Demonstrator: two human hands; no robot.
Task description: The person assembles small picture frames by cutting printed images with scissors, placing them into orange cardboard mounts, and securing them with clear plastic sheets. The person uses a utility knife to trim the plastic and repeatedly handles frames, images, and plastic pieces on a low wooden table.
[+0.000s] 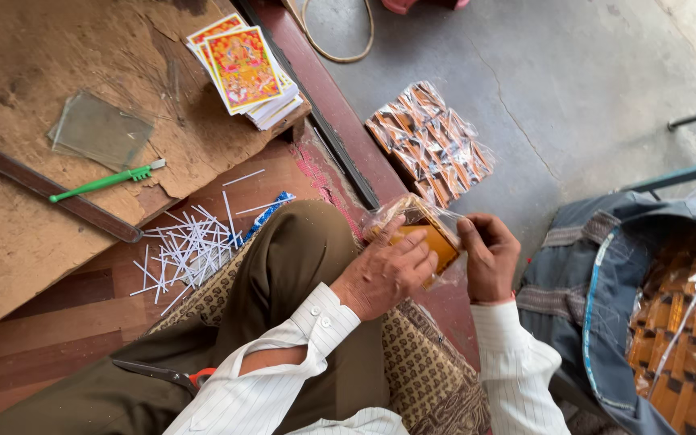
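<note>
My left hand [387,272] and my right hand [489,256] both grip a small orange-brown frame in a clear plastic wrapper [424,228], held just over my right knee. The left hand covers the lower left of the packet. The right hand pinches its right edge. Part of the frame is hidden under the left fingers.
A stack of colourful picture prints [243,71] lies on a worn brown board [34,234] with a glass pane [100,129], a green-handled cutter [102,183] and a long dark ruler [58,192]. White paper strips [191,246] litter the floor. A wrapped bundle of frames [428,141] lies ahead; a bag of frames [678,338] stands right. Scissors [172,375] rest by my thigh.
</note>
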